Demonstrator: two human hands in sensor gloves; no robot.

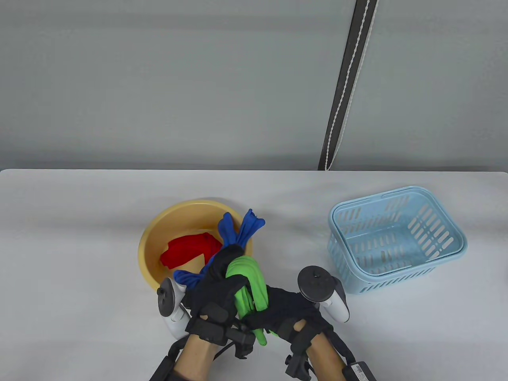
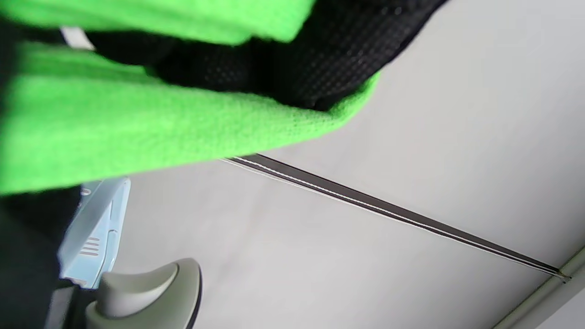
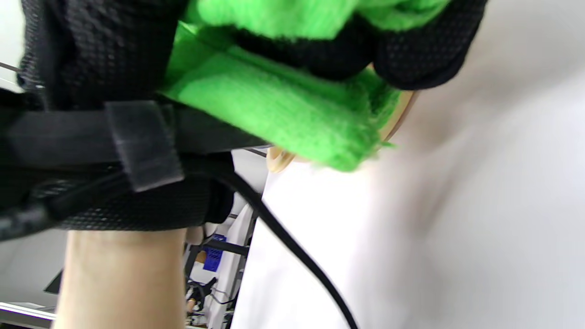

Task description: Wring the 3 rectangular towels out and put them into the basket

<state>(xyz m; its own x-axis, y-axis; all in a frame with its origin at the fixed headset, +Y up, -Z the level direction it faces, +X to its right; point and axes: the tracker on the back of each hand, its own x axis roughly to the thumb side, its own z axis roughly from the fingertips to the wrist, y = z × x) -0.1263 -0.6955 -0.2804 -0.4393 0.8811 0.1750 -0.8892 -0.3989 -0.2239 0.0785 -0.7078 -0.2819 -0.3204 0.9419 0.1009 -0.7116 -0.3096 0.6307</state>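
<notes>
Your left hand [image 1: 216,287] and right hand [image 1: 285,307] both grip the green towel [image 1: 250,283], fingers curled round it, just in front of the yellow basin [image 1: 158,234]. The red towel [image 1: 190,248] lies inside; the blue towel [image 1: 238,232] seems draped over its rim. The basket [image 1: 397,238] stands apart, right.

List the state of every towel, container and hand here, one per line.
Green cloth towel: bunched, gripped by both hands.
Blue cloth towel: draped over bowl rim.
Red cloth towel: in bowl.
Yellow plastic bowl: upright.
Light blue plastic basket: upright, no towels.
Left hand: gripping.
Right hand: gripping.
</notes>
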